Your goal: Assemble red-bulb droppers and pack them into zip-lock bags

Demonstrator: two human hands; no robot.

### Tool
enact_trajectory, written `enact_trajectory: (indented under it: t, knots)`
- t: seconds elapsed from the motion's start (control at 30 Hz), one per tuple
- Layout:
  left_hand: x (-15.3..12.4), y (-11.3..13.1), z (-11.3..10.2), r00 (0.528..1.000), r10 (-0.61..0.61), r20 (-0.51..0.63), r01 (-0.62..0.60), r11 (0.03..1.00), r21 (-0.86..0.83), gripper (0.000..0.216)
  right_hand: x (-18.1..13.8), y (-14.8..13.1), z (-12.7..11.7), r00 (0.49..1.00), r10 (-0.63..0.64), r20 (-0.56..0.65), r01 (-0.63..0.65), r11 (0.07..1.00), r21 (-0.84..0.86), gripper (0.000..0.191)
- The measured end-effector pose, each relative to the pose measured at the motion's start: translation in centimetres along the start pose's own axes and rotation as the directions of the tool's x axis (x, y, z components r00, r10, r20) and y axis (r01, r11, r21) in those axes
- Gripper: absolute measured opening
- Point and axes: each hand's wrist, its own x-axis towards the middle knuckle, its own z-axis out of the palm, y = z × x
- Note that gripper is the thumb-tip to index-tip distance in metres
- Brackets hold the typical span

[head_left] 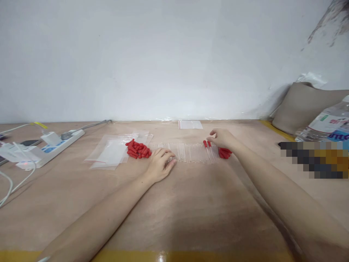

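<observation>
The head view looks across a pale brown tabletop that runs up to a plain white wall. The wall has a dark scuffed stain at its upper right. A strip of yellow tape edges the near side of the table.

In the middle, a row of clear plastic tubes lies side by side, running left to right. The left hand rests palm down at the row's left end. Its fingers lie close together and slightly curled on the tubes, gripping nothing. The right hand hovers over the row's right end, thumb and fingertips pinching a red cap at the tubes' far tips. A small heap of red caps lies just under that wrist, and a larger pile of red caps sits just left of the row.

Left of that pile lie flat clear zip bags, and another small bag lies by the wall. At the far left is a white power strip with plugs and cables. On the right, a water bottle lies beside a beige cushion.
</observation>
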Motion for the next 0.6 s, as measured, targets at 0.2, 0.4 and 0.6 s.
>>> enact_trajectory:
  t: [0.2,0.4,0.6]
  knots:
    - [0.0,0.1,0.3,1.0,-0.024,-0.006,0.024,0.998,0.055,0.016,-1.3,6.0,-1.8,0.987,0.148,-0.063,-0.142,0.986,0.089,0.026]
    - [0.4,0.3,0.1,0.995,-0.096,-0.022,0.098,0.987,0.127,0.012,-1.4,7.3,-2.0,0.982,0.174,0.077,-0.187,0.958,0.216,0.021]
    - [2.9,-0.6,0.0,0.974,-0.223,0.043,0.21,0.956,0.205,0.014,-1.6,6.6,-2.0,0.968,0.206,0.144,-0.247,0.89,0.382,0.023]
